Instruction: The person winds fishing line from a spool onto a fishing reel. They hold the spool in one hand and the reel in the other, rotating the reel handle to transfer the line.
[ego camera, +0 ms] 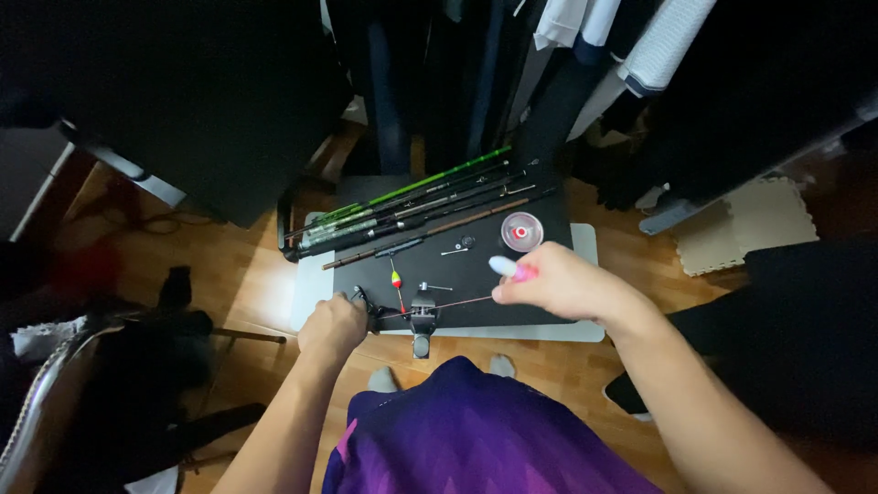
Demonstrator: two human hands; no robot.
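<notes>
Purple-shirted and close, both hands work a thin rod section (434,307) — left hand (331,329) fisted on its butt at eight o'clock, right hand (558,284) pinching the tip; reel (422,318) still unmounted at six.

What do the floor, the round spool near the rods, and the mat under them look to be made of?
The floor looks like wood or wood-look laminate: warm orange planks with seams and a slight sheen. The round spool seems clear plastic, see-through with a red centre. The mat looks matte black, perhaps rubber or foam; it shows no shine.
</notes>
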